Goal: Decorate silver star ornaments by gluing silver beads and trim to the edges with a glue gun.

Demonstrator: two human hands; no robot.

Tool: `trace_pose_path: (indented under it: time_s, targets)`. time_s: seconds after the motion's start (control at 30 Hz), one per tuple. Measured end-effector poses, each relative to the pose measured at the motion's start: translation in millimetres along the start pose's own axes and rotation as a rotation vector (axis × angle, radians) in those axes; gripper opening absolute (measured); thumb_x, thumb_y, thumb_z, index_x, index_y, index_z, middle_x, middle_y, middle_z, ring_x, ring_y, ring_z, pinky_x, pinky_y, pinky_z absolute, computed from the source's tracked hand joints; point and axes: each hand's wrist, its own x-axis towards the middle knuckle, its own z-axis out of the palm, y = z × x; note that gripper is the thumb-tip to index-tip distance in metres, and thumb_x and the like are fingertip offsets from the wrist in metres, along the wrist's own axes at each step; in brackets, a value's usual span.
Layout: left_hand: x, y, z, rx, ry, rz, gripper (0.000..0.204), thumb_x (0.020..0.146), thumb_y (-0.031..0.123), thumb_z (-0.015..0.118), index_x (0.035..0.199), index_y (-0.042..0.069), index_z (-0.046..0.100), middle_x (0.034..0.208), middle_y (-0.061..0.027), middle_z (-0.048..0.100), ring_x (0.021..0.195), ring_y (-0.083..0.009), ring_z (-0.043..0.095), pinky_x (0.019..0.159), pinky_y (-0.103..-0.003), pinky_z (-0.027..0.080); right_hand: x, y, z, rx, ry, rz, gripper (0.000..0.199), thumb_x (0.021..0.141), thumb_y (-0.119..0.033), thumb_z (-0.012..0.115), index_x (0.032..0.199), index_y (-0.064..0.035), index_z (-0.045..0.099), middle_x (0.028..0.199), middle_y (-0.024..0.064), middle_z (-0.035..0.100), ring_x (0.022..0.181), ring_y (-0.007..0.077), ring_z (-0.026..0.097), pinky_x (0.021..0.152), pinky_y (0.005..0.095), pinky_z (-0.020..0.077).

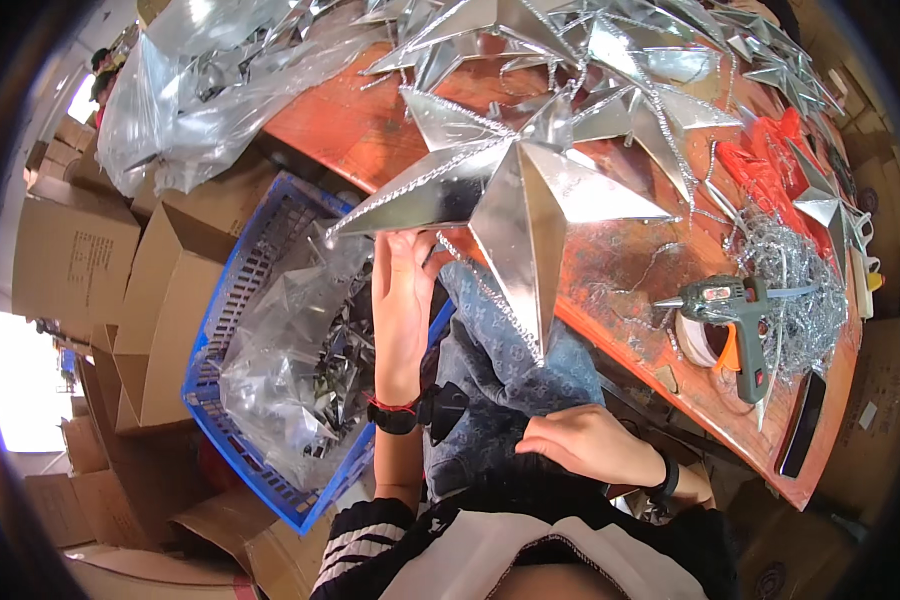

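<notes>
Silver star (515, 190), large and folded from shiny foil, hangs over the near edge of the orange table (630, 265), one long point aimed down at the lap. The left hand (402, 290) reaches up with its forearm upright, fingers closed on the star's lower left edge. The right hand (585, 440) rests loosely curled on the lap, holding nothing, well below the glue gun (735, 310).

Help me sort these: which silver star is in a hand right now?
The big silver star nearest the table's front edge; the left hand grips its lower-left point. The other stars lie untouched farther back.
</notes>
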Motion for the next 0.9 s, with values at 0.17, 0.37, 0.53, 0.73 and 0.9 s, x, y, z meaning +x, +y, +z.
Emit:
trace_pose_path:
  time_s: [0.17,0.37,0.53,0.73,0.9]
  targets:
    - [-16,11,2,0.070,-0.165,-0.176,0.034,0.095,0.029,0.040,0.113,0.001,0.048,0.110,-0.0099,0.055,0.096,-0.0172,0.053,0.078,-0.031,0.043,5,1,3,0.075,0.123,-0.048,0.018,0.078,-0.002,0.056,0.095,-0.0057,0.054,0.075,0.0081,0.057,0.073,0.0274,0.058,0.063,0.0347,0.0477]
    - [-25,8,2,-0.309,-0.279,-0.285,0.023,0.093,0.024,0.046,0.089,0.002,0.052,0.081,-0.0043,0.051,0.080,-0.0167,0.050,0.073,-0.030,0.040,10,-10,4,0.157,0.142,0.002,0.022,0.079,-0.003,0.057,0.101,-0.0054,0.055,0.081,0.0088,0.059,0.072,0.0275,0.060,0.064,0.0346,0.0489]
    - [-45,15,-17,-0.100,-0.624,-0.326,0.013,0.090,0.013,0.050,0.089,0.000,0.053,0.084,-0.0058,0.053,0.084,-0.0176,0.051,0.076,-0.030,0.040,7,-9,-8,0.221,0.099,-0.031,0.020,0.081,-0.004,0.057,0.101,-0.0067,0.057,0.077,0.0076,0.060,0.069,0.0234,0.060,0.063,0.0319,0.0489]
    - [-58,12,-34,0.485,-0.740,-0.592,0.016,0.085,0.009,0.059,0.098,0.001,0.057,0.097,-0.0075,0.059,0.091,-0.0152,0.056,0.074,-0.027,0.044,-1,-30,-43,0.445,0.038,-0.007,0.019,0.081,0.005,0.053,0.096,-0.0018,0.061,0.080,0.0085,0.062,0.068,0.0177,0.062,0.062,0.0273,0.0491]
    - [-62,-2,-29,0.727,-0.382,-0.215,0.029,0.084,0.013,0.059,0.110,0.004,0.051,0.114,-0.0108,0.053,0.101,-0.0180,0.053,0.078,-0.029,0.045,12,-60,-58,1.061,-0.096,-0.357,0.022,0.081,0.010,0.048,0.101,0.0071,0.055,0.102,0.0204,0.058,0.091,0.0263,0.059,0.078,0.0334,0.0481]
